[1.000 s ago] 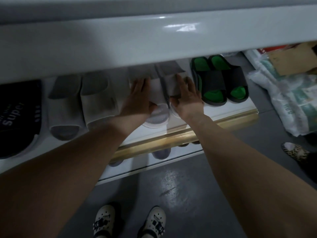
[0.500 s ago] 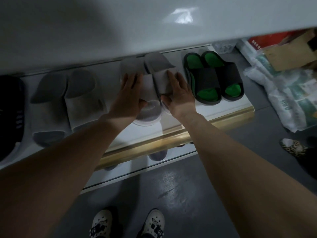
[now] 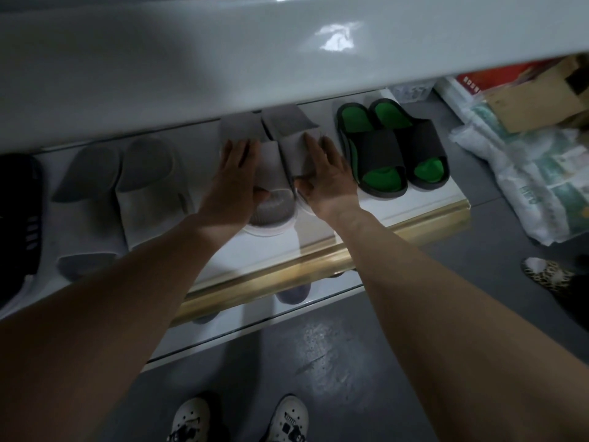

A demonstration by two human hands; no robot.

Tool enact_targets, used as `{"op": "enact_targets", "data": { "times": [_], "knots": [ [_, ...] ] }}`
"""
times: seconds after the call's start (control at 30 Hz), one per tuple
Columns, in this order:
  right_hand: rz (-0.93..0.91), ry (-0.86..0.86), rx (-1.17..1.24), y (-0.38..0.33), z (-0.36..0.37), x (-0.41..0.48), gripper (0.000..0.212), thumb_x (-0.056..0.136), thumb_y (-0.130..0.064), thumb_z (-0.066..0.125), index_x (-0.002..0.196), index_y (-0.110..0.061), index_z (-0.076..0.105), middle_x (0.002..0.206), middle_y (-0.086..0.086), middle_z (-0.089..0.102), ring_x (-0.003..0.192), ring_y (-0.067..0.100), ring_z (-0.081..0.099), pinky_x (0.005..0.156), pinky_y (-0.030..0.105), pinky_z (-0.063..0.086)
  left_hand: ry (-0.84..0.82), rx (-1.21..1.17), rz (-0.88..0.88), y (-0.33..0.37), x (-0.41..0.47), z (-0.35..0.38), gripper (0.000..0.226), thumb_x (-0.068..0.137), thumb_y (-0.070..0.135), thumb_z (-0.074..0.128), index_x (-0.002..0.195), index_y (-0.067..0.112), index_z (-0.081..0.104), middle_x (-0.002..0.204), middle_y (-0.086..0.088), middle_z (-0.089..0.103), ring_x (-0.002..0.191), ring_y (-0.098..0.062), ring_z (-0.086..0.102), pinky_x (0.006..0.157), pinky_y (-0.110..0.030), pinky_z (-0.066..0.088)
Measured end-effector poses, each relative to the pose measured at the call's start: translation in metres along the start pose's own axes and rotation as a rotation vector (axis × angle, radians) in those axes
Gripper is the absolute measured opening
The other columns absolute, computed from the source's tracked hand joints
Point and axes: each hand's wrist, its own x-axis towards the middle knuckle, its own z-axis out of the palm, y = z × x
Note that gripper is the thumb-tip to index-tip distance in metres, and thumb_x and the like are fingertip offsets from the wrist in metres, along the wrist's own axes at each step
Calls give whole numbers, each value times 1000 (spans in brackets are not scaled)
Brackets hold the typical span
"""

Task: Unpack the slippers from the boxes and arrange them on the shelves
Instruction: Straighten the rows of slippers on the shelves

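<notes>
Grey slippers (image 3: 272, 161), lengthwise front-to-back, toes toward person

You have one view only: a wide-angle camera on your head, facing forward and steeply down. The upper shelf (image 3: 159, 65) sits very close across the top, the middle shelf (image 3: 427, 204) lies near below it, and your shoes (image 3: 191, 421) mark the bottom edge.

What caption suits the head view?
Left hand and right hand hold grey slippers on the shelf beside black-and-green slippers.
</notes>
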Motion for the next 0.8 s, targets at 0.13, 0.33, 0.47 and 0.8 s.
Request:
{"op": "enact_targets", "data": {
  "times": [0.13, 0.33, 0.47, 0.8],
  "knots": [
    [-13, -29, 7, 0, -3, 0, 83, 88, -36, 63, 155, -45, 14, 165, -7, 9, 150, 28, 17, 116, 51, 27, -29, 59, 2, -1, -1, 2, 89, 86, 37, 65, 152, -1, 19, 156, -24, 22, 145, -46, 15, 117, -55, 22],
    [-129, 145, 94, 3, -17, -15, 68, 90, -16, 64, 152, -21, 37, 155, 13, 35, 142, 33, 36, 107, 44, 42, 41, 188, 109, 15, 3, -1, 81, 76, 38, 49, 144, -4, 35, 146, -28, 39, 133, -50, 36, 114, -55, 25],
    [-117, 448, 84, 29, -41, -24, 57, 84, -1, 63, 140, -11, 55, 137, 23, 52, 122, 41, 52, 100, 44, 48, 60, 82, 226, 53, 13, -2, 76, 88, 35, 58, 149, 0, 30, 154, -23, 29, 144, -42, 23, 118, -48, 22],
    [267, 228, -108, 125, -97, -34, 69, 97, -27, 55, 155, -37, 19, 164, 7, 11, 150, 37, 9, 119, 58, 20, -212, 99, 272, 145, 56, 50, 95, 87, 34, 69, 156, 15, 7, 164, -11, -1, 150, -30, 1, 121, -39, 8]
  ]
}}
